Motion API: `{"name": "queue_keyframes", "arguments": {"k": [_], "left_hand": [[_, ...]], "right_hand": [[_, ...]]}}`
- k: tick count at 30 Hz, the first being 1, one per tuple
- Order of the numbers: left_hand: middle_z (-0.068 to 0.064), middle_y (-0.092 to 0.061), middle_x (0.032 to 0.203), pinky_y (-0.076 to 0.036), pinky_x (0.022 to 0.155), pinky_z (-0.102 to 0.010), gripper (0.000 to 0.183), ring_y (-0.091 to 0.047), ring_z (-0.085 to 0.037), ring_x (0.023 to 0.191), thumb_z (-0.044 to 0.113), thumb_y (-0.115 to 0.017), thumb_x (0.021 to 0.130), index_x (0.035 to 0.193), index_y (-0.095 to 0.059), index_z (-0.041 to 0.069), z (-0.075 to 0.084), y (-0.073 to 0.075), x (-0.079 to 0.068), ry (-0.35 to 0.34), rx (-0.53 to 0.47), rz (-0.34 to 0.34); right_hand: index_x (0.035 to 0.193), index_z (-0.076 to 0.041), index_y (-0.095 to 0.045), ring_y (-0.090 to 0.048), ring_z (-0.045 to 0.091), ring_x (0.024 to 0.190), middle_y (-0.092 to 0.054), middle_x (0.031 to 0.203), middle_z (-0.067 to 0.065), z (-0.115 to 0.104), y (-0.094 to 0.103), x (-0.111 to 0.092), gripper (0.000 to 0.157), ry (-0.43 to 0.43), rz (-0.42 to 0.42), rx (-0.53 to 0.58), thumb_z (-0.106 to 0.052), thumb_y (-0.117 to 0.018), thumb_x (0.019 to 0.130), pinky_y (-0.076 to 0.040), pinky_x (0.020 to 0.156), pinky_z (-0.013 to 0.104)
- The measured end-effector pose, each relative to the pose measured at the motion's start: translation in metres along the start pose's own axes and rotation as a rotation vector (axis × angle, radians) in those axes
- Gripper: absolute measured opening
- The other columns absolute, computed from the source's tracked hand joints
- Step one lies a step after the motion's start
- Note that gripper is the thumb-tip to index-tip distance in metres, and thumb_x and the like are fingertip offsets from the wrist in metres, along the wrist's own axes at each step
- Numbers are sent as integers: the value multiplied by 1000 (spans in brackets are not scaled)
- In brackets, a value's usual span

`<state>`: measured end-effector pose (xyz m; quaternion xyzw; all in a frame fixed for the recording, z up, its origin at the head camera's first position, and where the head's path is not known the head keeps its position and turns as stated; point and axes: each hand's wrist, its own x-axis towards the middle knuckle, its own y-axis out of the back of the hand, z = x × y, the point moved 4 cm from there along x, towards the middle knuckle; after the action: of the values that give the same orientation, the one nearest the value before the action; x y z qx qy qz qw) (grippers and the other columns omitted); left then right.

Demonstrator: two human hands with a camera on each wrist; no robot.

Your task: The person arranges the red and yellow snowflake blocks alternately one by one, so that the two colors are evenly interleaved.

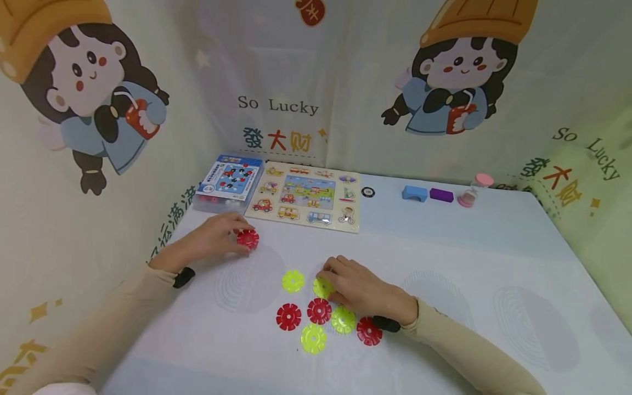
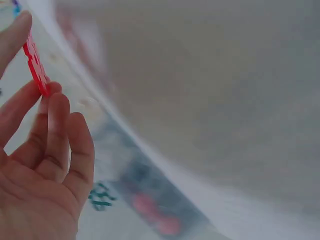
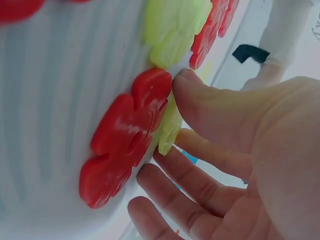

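My left hand [image 1: 217, 236] pinches a red flower-shaped plastic disc [image 1: 248, 239] between thumb and fingertips, above the left of the table. In the left wrist view this red disc [image 2: 36, 65] appears nearly edge-on. At the middle, my right hand [image 1: 360, 285] holds the edges of a yellow-green disc [image 1: 322, 288] that lies on the table; the right wrist view shows thumb and fingers on either side of this disc [image 3: 170, 127]. Just in front lies a red disc [image 1: 319, 311]. More discs lie around: yellow-green ones [image 1: 293, 281] and red ones [image 1: 288, 316], one partly beneath the right wrist.
A boxed set [image 1: 229, 184] and a wooden picture puzzle [image 1: 306, 195] lie at the back left. Farther right along the back edge are a black round piece [image 1: 367, 192], a blue arch block [image 1: 415, 193], a purple block [image 1: 441, 195] and a pink sand timer [image 1: 469, 196]. Printed curtains [image 1: 365, 153] enclose the table.
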<state>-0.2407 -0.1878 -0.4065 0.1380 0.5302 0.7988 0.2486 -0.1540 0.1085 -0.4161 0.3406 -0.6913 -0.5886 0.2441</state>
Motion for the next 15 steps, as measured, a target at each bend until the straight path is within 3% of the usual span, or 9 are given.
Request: {"name": "queue_keyframes", "arguments": {"k": [2,4,8,15], "left_hand": [[0,-58,113,-47,81,-32,55,-52,-16,96,37,-80,73,123,-65,19,-22,5,9,52,3,10],[-3,-58,116,-47,80,-32,56,-51,-18,96,36,-79,75,125,-64,16,-33,5,13,65,13,-1],[-5,-58,116,-48,82,-34,56,-52,-19,98,33,-79,75,124,-63,13,-40,1,16,76,18,6],[-3,-57,110,-46,77,-30,56,-50,-19,92,31,-81,73,124,-64,17,-45,-2,21,124,-55,4]], "right_hand": [[128,-16,-57,-49,13,107,-56,118,-1,-1,0,1,54,4,-1,-11,-37,-73,80,-47,90,28],[128,-17,-58,-50,13,105,-57,116,0,-2,0,2,54,11,-1,-18,-37,-73,80,-47,88,28],[128,-17,-58,-51,13,103,-58,115,0,-3,0,4,53,23,5,-44,-38,-72,81,-46,87,29],[124,-16,-60,-52,14,98,-59,111,1,-1,2,6,49,43,29,-71,-38,-72,82,-46,85,30]]}}
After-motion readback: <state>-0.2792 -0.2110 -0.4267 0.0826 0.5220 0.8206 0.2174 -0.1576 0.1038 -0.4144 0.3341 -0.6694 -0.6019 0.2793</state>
